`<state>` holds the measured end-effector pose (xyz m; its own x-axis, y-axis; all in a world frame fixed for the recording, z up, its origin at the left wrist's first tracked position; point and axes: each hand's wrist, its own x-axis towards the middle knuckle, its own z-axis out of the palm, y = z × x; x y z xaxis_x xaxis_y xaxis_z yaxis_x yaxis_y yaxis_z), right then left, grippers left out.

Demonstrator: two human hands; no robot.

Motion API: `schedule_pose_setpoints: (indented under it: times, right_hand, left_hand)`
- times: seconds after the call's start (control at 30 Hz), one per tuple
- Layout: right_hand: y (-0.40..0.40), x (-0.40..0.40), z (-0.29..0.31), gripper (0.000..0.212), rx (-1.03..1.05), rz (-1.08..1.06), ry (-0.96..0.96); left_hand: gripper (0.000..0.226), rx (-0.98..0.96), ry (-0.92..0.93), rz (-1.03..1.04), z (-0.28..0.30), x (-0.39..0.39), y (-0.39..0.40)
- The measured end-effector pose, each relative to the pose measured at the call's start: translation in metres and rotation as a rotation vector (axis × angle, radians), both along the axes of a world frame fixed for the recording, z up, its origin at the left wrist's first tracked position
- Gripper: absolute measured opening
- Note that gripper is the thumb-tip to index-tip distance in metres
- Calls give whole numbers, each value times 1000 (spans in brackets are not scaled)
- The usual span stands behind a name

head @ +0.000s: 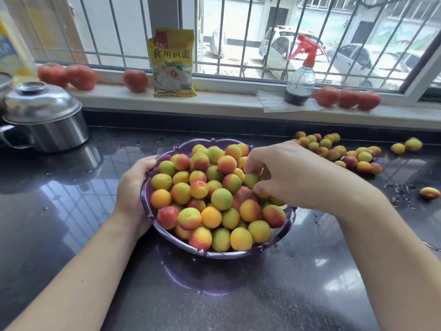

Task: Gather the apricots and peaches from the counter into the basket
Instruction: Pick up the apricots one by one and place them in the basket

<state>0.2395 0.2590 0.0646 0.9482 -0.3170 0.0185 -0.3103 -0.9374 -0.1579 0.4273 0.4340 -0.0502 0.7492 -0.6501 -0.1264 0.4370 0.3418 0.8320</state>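
Observation:
A purple plastic basket (216, 254) stands in the middle of the dark counter, heaped with yellow, green and red apricots (205, 194). My left hand (133, 189) grips the basket's left rim, thumb over the edge. My right hand (284, 170) hovers over the right side of the heap with curled fingers around a greenish apricot (251, 179); more fruit may sit under the palm, hidden. A pile of loose apricots (338, 151) lies on the counter at the right, two more (405, 145) sit farther right and a single one (429, 193) near the right edge.
A steel pot with lid (45, 118) stands at the back left. On the window sill lie several red peaches (347, 97), a yellow packet (173, 63) and a spray bottle (300, 75). Bits of debris (401, 189) are scattered on the counter at the right.

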Motion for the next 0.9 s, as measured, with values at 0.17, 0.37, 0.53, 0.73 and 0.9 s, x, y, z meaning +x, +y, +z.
schedule_pose_setpoints:
  times: [0.17,0.37,0.53,0.73,0.9]
  right_hand:
    - [4,4,-4,31,-16,27,16]
    - [4,7,-10,31,-58,4,-4]
    - [3,9,-16,31,-82,7,-24]
    - [-1,6,-11,38,-52,62,-18]
    - [-55,-5,2,8,217,-193,-520]
  left_hand:
    - [34,3,-20,1,0,-1,0]
    - [34,3,-10,-4,0,-1,0]
    - [34,6,-16,7,-1,1,0]
    - [36,-9,-39,-1,-1,1,-1]
    - [35,-6,-18,-14,0,-1,1]
